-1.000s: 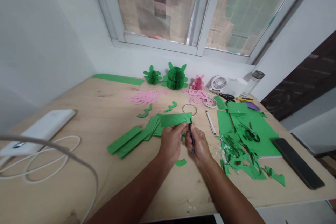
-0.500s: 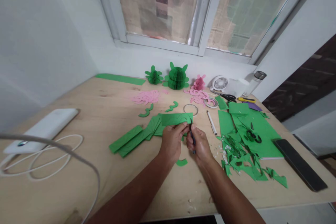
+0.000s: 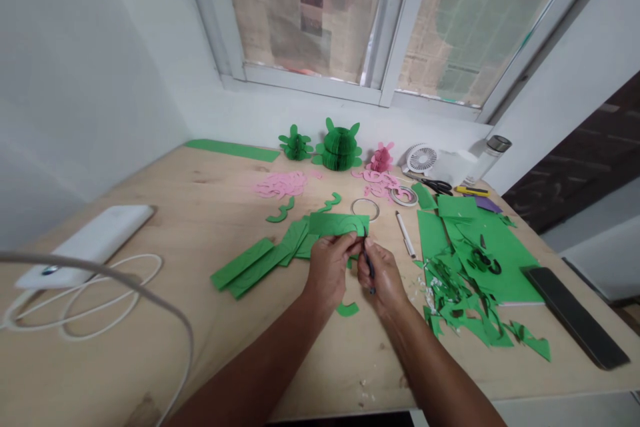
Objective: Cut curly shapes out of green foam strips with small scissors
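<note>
My left hand [image 3: 327, 268] is closed on the lower edge of a green paper strip [image 3: 338, 223] with curved lines drawn on it, held just above the wooden table [image 3: 210, 200]. Close beside it, my right hand [image 3: 384, 273] grips a small dark-handled cutting tool [image 3: 369, 268] whose tip meets the strip's right end. A small green curved cut-out [image 3: 347, 309] lies on the table below my hands. More folded green strips [image 3: 255, 260] lie to the left.
Green sheets and scraps [image 3: 470, 273] pile at the right, beside a black phone [image 3: 575, 317]. A white pen [image 3: 405, 235], tape rings [image 3: 364, 207], scissors [image 3: 434, 184], a small fan [image 3: 420, 158] and paper cactus models [image 3: 340, 147] stand behind. A white power bank [image 3: 90, 243] with cable lies left.
Both hands stay in nearly the same pose on the strip; only the camera view has shifted slightly.
</note>
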{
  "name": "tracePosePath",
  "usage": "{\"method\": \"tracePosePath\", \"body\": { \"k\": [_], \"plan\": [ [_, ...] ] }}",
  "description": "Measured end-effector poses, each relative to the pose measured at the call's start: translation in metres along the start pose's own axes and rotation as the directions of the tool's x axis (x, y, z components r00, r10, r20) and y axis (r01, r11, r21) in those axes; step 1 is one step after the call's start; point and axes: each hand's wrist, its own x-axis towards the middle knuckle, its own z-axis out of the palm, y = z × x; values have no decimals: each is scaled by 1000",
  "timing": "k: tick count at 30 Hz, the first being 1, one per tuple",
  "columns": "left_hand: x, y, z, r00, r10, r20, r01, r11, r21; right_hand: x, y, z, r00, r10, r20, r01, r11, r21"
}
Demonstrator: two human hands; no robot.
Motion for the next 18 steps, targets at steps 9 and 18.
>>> {"method": "tracePosePath", "body": {
  "k": [9,18],
  "plan": [
    [3,-2,-3,1000,11,-22,-10,999,41,-1,0,2,1000,13,1,-13,1000,-25],
    [3,-3,-7,999,50,-15,-47,992,118,-1,3,1,1000,27,14,-27,1000,-10]
  ]
}}
